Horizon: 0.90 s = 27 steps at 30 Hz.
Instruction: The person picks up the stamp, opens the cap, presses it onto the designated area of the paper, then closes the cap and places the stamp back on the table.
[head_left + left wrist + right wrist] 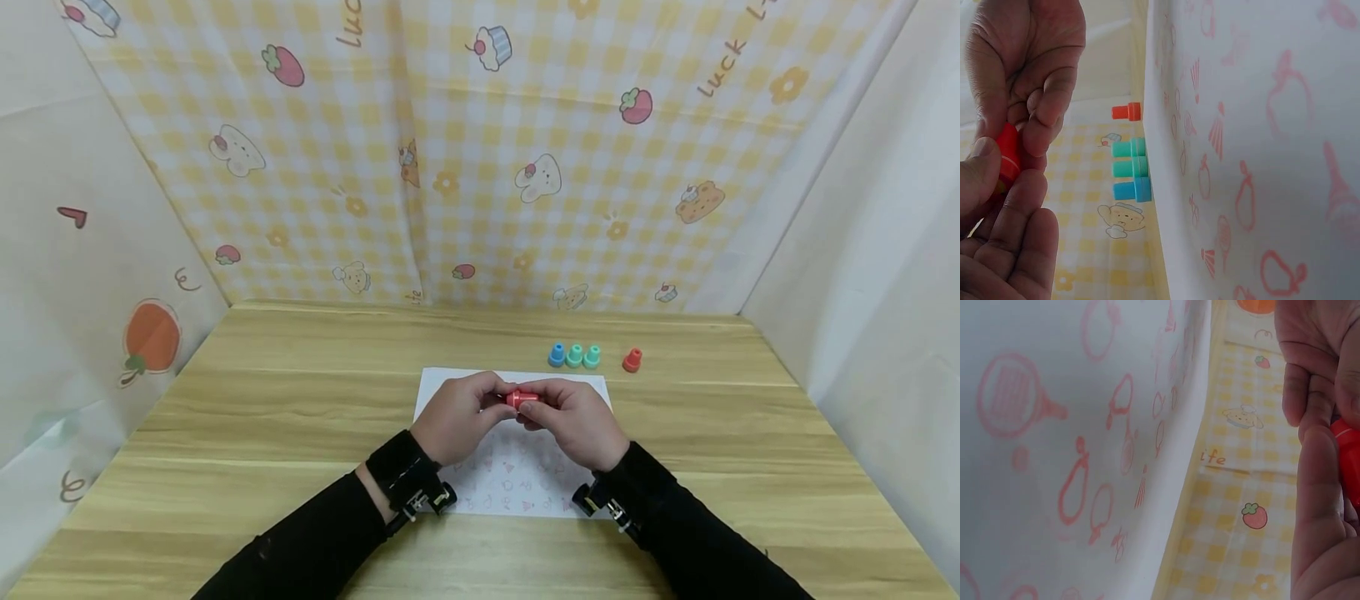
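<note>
I wore black sleeves (307, 533) and broad black wristbands (401, 463), each carrying a small black camera (445, 498) with silvery fittings (415, 502).

Head view higher, wrist views close
Head looks forward-down; both sideways wrist views share the red stamp (1010, 152).

Free tabletop (247, 408) far left, stamps (574, 357) beyond paper (517, 458)
</note>
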Available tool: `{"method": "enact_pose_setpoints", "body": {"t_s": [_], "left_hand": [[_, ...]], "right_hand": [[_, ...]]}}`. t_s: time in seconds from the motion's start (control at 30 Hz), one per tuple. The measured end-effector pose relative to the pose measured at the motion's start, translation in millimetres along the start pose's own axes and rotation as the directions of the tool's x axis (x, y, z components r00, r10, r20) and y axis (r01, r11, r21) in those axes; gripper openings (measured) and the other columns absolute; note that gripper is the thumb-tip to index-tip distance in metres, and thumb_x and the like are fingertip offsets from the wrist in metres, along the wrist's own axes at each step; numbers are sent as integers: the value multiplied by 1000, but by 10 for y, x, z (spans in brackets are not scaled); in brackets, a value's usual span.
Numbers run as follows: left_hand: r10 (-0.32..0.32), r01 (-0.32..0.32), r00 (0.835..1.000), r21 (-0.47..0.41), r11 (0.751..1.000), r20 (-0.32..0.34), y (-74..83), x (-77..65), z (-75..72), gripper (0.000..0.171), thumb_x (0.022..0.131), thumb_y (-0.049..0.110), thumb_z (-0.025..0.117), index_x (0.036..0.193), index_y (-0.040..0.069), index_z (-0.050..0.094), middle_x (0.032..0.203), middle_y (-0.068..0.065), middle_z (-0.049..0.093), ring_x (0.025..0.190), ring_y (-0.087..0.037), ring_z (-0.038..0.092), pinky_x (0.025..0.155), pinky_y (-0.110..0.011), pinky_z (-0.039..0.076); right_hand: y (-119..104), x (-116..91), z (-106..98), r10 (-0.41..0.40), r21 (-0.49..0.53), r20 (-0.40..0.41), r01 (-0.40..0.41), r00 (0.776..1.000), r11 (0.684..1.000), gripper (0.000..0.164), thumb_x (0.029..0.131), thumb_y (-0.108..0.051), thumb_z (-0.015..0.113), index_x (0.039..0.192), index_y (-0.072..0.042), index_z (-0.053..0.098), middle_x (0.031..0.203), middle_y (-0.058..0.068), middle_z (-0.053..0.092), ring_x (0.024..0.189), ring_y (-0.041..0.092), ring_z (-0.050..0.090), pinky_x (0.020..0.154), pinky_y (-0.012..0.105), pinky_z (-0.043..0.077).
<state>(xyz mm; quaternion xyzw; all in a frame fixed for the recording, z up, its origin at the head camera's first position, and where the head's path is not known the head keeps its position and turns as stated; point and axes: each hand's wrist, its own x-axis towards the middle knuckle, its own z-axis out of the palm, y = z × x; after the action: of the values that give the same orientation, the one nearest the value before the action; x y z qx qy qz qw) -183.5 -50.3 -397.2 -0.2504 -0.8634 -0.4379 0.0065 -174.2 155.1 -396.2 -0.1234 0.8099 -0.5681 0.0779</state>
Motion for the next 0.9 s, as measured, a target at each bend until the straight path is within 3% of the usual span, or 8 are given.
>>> {"method": "enact_pose_setpoints", "body": {"t_s": [0.47,0.9], "left_hand": [[1,0,1000,-39,999,9,-23,-3,-1,16,96,14,78,111,12,75,104,0,79,95,-7,73,88,-29,62],[4,-4,1000,-49,999,-1,-41,11,-17,15,95,16,79,109,12,76,103,0,79,93,-6,72,81,-21,59]], "right_hand": [[-5,1,0,-14,39,14,14,1000,999,24,102,-5,67,122,6,74,115,21,77,93,13,75,83,27,63],[34,10,-7,-14,67,21,13,1000,998,24,103,-4,65,123,8,72,119,23,76,92,7,74,84,26,63]]}}
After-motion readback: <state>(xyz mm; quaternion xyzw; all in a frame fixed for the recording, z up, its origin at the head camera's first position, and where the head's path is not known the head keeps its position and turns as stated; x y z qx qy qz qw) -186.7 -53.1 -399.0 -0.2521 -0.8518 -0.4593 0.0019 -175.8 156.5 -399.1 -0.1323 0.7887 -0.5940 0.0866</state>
